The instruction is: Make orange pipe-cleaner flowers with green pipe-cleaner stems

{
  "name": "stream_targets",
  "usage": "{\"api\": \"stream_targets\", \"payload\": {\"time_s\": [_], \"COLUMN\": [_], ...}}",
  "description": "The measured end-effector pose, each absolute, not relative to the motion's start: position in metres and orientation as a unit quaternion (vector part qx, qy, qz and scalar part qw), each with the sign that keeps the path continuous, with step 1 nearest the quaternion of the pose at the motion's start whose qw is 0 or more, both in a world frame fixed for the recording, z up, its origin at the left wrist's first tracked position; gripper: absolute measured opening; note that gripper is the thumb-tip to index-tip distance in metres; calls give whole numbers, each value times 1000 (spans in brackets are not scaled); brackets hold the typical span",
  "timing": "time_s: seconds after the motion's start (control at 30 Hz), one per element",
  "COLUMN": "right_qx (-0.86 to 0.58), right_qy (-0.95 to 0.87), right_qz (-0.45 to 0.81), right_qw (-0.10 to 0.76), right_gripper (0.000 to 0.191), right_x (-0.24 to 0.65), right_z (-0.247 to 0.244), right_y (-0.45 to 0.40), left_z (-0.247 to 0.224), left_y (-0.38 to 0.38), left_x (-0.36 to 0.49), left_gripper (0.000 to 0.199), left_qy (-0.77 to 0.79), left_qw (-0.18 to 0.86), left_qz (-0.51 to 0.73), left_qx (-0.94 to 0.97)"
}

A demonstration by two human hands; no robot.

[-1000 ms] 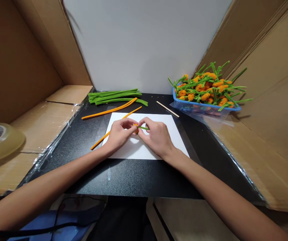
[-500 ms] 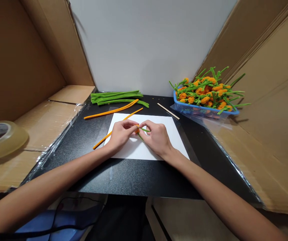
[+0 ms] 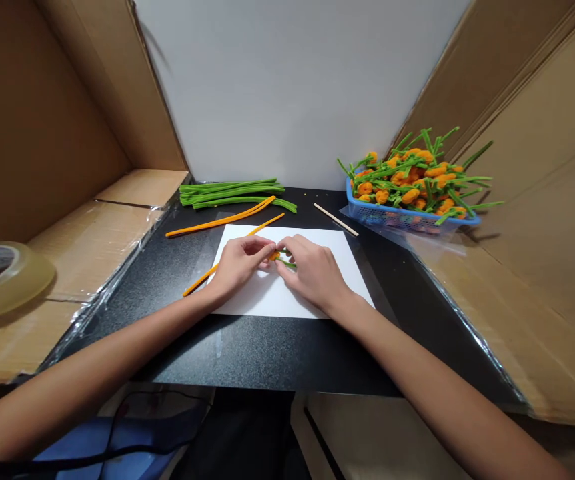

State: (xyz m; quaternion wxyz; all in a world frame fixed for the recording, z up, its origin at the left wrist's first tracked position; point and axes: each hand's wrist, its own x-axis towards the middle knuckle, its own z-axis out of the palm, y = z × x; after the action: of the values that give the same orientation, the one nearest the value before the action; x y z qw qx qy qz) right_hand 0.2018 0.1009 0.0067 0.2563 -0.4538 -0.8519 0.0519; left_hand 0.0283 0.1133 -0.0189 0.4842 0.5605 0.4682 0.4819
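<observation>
Risk check: left hand [image 3: 240, 261] and right hand [image 3: 312, 273] meet over a white paper sheet [image 3: 262, 300], both sets of fingers [image 3: 263, 245] clenched in a tight pinch. Between them sits a small orange pipe-cleaner coil [image 3: 274, 256], held on the left, with a green pipe-cleaner stem [image 3: 288, 265] held on the right. Exact contact is hidden by the fingers. A long orange pipe cleaner [image 3: 217, 268] passes under the left hand; can't tell if it joins the coil.

Main failure: pinch slackens, coil springs loose or stem slips out. Free orange length could also catch a wrist and tug the coil.

Surface: sheet lies on a black speckled counter [image 3: 267, 353]. Beyond it are a green pipe-cleaner bundle [image 3: 232, 193], two more orange pipe cleaners [image 3: 217, 221] and a wooden stick [image 3: 335, 220]. Blue plastic basket [image 3: 397, 222] is heaped with orange-and-green pipe-cleaner pieces [image 3: 410, 179]; stems overhang, so a knock could spill some.

Room: cardboard panels [image 3: 52, 113] flank the counter, white wall [image 3: 292, 87] behind, clear tape roll [image 3: 5, 280] on a cardboard ledge [image 3: 107, 257] at left
</observation>
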Motion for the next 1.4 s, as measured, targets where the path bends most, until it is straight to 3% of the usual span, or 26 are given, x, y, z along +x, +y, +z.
{"api": "stream_targets", "payload": {"time_s": [0.27,0.67,0.87,1.1,1.4], "right_qx": [-450,-409,-408,-418,-449], "right_qy": [-801,-856,-846,-809,-795], "right_qz": [153,87,115,183,172], "right_qw": [364,304,323,370,371], "right_gripper": [12,13,14,13,8], "right_x": [202,207,208,208,207], "right_z": [5,10,13,14,13], "right_y": [104,106,104,105,106], "left_z": [-15,-10,-5,-7,-7], "left_y": [108,112,113,116,107], "left_x": [32,25,21,17,24], "left_gripper": [47,27,23,25,36], "left_qy": [439,415,390,370,414], "left_qw": [441,413,388,391,359], "left_qz": [507,472,443,409,434], "left_qx": [597,658,709,737,716]}}
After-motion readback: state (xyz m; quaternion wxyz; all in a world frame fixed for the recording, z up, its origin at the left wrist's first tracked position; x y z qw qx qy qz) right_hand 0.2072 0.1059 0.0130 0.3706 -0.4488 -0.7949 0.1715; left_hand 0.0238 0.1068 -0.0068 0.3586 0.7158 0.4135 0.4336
